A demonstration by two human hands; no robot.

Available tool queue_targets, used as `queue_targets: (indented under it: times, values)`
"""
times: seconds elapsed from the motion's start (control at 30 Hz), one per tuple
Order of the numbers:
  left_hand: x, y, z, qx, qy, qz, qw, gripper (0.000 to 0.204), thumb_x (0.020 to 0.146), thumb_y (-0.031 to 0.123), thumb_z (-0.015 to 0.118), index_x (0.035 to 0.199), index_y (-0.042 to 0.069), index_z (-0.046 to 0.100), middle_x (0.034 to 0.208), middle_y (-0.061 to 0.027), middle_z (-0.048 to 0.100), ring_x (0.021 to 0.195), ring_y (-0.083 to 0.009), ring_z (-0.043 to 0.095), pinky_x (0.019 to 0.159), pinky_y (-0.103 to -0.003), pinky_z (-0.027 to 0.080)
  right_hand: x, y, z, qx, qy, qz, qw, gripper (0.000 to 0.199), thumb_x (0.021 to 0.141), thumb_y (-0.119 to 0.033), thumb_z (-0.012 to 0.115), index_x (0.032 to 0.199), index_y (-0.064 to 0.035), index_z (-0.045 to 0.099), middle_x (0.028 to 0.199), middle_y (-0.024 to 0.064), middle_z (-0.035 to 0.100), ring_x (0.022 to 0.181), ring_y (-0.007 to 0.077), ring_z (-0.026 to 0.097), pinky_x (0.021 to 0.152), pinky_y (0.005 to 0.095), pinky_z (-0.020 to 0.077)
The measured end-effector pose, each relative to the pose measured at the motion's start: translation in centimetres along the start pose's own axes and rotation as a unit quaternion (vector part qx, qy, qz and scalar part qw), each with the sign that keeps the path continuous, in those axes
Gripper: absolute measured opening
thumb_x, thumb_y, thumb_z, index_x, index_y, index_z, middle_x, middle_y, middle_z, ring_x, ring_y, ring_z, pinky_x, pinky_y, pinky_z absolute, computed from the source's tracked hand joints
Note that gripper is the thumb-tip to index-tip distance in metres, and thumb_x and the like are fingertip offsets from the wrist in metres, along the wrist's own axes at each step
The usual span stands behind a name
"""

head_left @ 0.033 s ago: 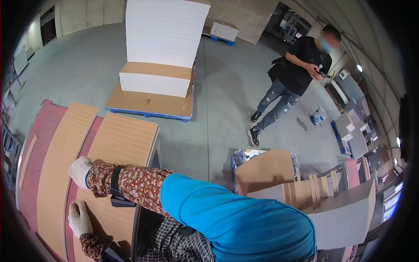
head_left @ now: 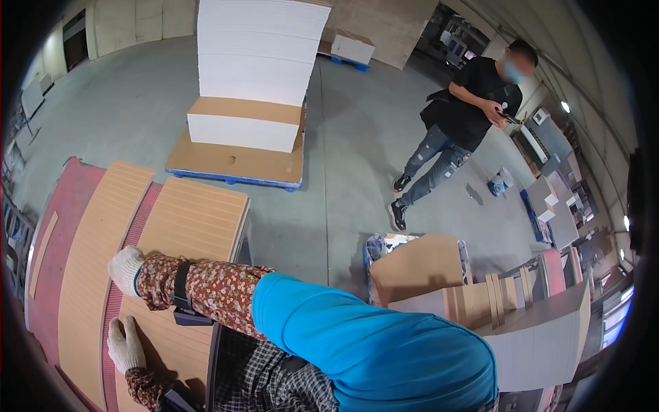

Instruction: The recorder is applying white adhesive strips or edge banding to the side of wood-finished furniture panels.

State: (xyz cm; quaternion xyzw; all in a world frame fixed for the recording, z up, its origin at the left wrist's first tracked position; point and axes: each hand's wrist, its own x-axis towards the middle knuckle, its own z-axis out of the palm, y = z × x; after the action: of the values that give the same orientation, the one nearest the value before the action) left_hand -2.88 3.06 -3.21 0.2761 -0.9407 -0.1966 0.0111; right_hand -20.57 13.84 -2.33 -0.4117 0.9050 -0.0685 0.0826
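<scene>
White-gloved hands work over grooved tan boards on a red worktable [head_left: 72,189]. The right hand [head_left: 126,270] curls over the inner edge of the near board [head_left: 195,213]; its fingertips are hidden, so whether it pinches anything cannot be told. Just beside it, the left hand [head_left: 125,347] lies on the same board, fingers extended and parted, gripping nothing visible. Directly ahead of both hands runs a red textured strip [head_left: 149,207], with the far board [head_left: 96,240] just across it and a thin tan strip [head_left: 43,254] farther out. Well apart on the right hand's side, a tall white stack [head_left: 261,55] stands on a blue pallet [head_left: 237,180]. Far behind the hands, another person [head_left: 473,103] in a black shirt holds a dark handheld device [head_left: 509,118].
</scene>
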Motion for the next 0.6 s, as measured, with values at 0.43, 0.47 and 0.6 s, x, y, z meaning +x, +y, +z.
queue_targets:
  times: [0.43, 0.47, 0.6]
  values:
    - [-1.7, 1.7, -0.4, -0.065, 0.178, 0.096, 0.977, 0.038, 0.09, 0.041, 0.069, 0.093, 0.003, 0.07, 0.087, -0.0235, 0.069, 0.084, -0.044, 0.066, 0.076, -0.051, 0.052, -2.0, 0.9, 0.0, 0.001, 0.066, -0.015, 0.998, 0.025, 0.093, -0.022, 0.059, 0.092, -0.0083, 0.08, 0.095, 0.0185, 0.079, 0.087, 0.038, 0.078, 0.072, 0.0516, 0.0613]
    - [-1.8, 1.5, -0.5, -0.086, 0.115, 0.071, 0.987, 0.039, 0.09, 0.043, 0.067, 0.088, 0.005, 0.07, 0.088, -0.0224, 0.07, 0.089, -0.0446, 0.068, 0.08, -0.052, 0.053, -2.6, 1.5, -0.3, 0.034, 0.071, -0.012, 0.997, 0.028, 0.095, -0.023, 0.056, 0.094, -0.0084, 0.079, 0.096, 0.0205, 0.078, 0.087, 0.0403, 0.077, 0.072, 0.0538, 0.0611]
    - [-1.6, 1.1, -0.3, -0.009, 0.109, 0.059, 0.992, 0.044, 0.09, 0.048, 0.066, 0.104, 0.006, 0.075, 0.096, -0.0178, 0.074, 0.098, -0.0391, 0.068, 0.09, -0.048, 0.053, -5.3, 1.2, -0.9, 0.043, 0.045, 0.031, 0.998, 0.047, 0.108, -0.036, 0.036, 0.103, -0.0034, 0.07, 0.098, 0.0267, 0.074, 0.096, 0.0466, 0.072, 0.088, 0.0597, 0.0551]
